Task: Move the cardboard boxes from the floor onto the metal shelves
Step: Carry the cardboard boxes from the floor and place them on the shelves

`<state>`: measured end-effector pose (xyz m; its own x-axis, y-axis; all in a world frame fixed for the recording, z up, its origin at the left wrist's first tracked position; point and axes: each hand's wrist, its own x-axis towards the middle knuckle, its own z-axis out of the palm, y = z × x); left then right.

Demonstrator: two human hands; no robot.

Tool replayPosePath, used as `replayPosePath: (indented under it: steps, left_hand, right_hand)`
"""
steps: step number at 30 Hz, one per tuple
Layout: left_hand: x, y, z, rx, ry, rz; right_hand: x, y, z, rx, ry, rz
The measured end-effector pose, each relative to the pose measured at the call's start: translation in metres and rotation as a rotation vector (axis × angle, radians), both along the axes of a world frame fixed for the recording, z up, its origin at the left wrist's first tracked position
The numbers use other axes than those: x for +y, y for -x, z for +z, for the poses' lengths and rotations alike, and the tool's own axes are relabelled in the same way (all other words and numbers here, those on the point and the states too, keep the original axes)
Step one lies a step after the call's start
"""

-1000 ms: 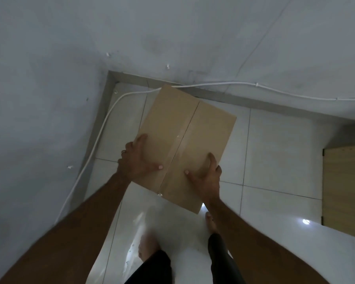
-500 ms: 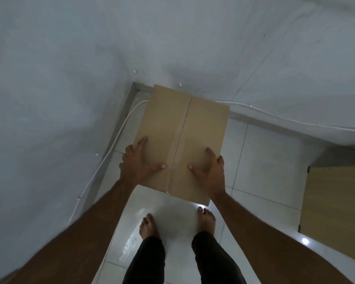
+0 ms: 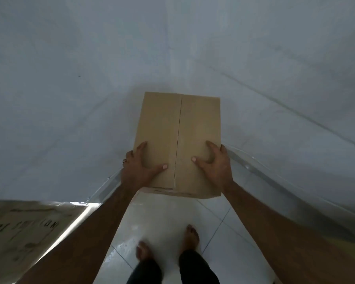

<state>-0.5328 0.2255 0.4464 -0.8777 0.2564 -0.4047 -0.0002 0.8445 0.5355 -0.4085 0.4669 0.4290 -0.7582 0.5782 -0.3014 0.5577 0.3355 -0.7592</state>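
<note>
Risk: cardboard box (image 3: 178, 144) could've slipped or tipped fwd, since the grip was only at its near end w/ most of its length sticking out past the hands. No shelf in view. Left hand (image 3: 140, 167) and right hand (image 3: 212, 167) clamped opposite sides, thumbs flat on top; box between them, off the floor.

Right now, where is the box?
In the head view's centre, the box is held off the floor by the left hand and right hand, before the wall corner.
</note>
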Motion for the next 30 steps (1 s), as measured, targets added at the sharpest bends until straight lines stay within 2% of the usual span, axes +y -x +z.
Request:
replayPosePath:
  steps: [7,18,24,30]
  left_hand:
    - [-0.06,-0.071,0.087,0.097,0.001,0.141]
    - [-0.195,-0.26,0.181,0.191,-0.009,0.502]
    - [-0.262,-0.354,0.213,0.232,0.025,0.753]
    - [-0.297,-0.44,0.218,0.28,0.082,1.012]
  right_hand:
    - [-0.034,-0.015,0.084,0.048,-0.063,0.191]
    - [-0.166,-0.096,0.169,0.124,-0.086,0.546]
    - [-0.249,-0.128,0.205,0.152,-0.113,0.781]
    - [-0.319,-0.152,0.22,0.192,-0.106,1.042]
